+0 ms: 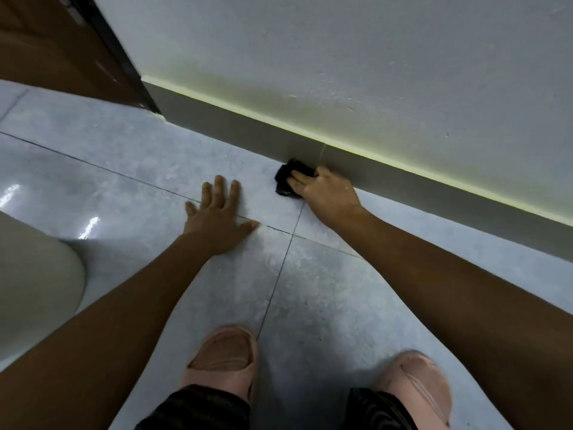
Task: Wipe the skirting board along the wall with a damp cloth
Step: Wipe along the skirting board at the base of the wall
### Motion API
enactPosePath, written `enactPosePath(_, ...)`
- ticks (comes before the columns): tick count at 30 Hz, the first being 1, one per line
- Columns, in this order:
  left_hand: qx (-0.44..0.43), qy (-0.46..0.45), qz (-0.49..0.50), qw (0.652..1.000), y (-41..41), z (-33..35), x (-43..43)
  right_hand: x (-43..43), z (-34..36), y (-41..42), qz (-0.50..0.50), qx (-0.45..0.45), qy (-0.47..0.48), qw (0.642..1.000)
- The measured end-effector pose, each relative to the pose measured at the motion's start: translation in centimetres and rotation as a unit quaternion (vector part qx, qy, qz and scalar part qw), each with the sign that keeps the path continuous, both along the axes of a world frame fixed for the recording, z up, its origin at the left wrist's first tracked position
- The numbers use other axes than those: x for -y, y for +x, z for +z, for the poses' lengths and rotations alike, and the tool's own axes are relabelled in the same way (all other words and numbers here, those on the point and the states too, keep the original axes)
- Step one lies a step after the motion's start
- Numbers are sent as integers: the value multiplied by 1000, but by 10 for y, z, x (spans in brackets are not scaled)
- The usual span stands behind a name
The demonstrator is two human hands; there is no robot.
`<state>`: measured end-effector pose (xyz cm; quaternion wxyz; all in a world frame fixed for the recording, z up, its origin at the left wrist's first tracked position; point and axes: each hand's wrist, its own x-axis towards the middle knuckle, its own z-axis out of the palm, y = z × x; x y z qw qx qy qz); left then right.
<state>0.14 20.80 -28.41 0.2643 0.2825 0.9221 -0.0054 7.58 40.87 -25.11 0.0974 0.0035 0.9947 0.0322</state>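
A grey skirting board [235,125] runs along the foot of the pale wall, from the door frame at the left down to the right edge. My right hand [325,190] presses a bunched black cloth [290,176] against the board's bottom edge, near a thin vertical joint in it. Part of the cloth is hidden under my fingers. My left hand [217,212] lies flat on the floor tile with its fingers spread, a short way left of the cloth, holding nothing.
A dark brown door and frame [93,57] stand at the upper left. The floor is glossy grey tile [155,187] with dark grout lines. My two pink slippers [223,358] show at the bottom. A pale rounded object [34,290] sits at the left edge.
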Motion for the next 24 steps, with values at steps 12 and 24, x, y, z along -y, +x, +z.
enactPosePath(12,-6,-14,-6,1000,2,-2,-4,-23,4,39,-95,53,34,993)
enactPosePath(24,-78,72,28,994,10,-10,8,13,-15,-19,20,-2,58,998)
